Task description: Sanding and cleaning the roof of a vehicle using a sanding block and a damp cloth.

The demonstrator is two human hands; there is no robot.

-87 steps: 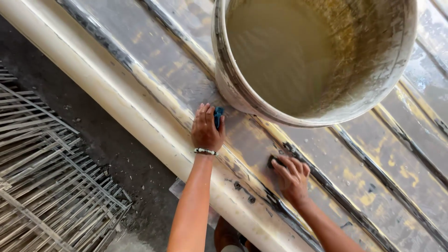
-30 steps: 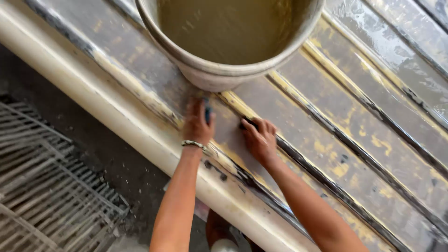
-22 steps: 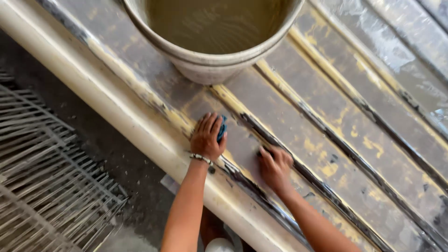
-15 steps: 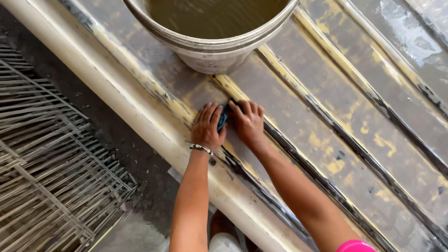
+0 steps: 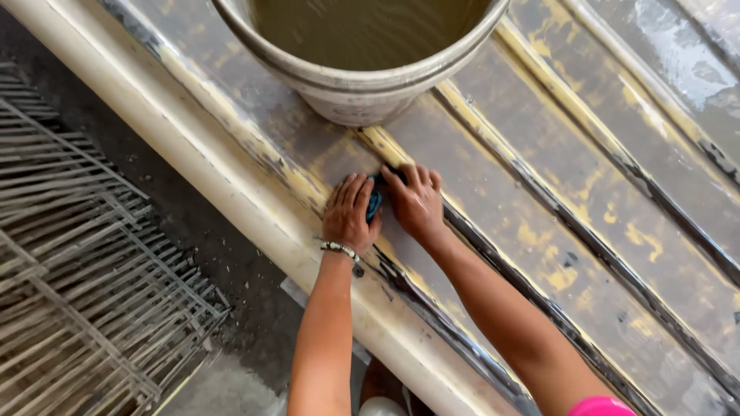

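Note:
My left hand [image 5: 351, 214] presses flat on a small blue pad [image 5: 375, 200] against a worn ribbed panel [image 5: 555, 231] with patchy yellow paint. A bead bracelet [image 5: 339, 248] circles that wrist. My right hand [image 5: 415, 202] lies right beside it, fingers on the same blue pad and on the panel's dark groove. Most of the pad is hidden under both hands. Just beyond my fingers stands a large dirty bucket [image 5: 362, 88] filled with murky brownish water.
A cream rounded rail [image 5: 223, 192] runs along the panel's near edge. Stacked metal wire racks [image 5: 69, 254] lie on the dark concrete floor to the left. Raised ribs cross the panel diagonally to the right.
My right hand has slid up along the groove and now meets my left hand at the blue pad. The view has shifted closer, so the bucket sits higher in the frame.

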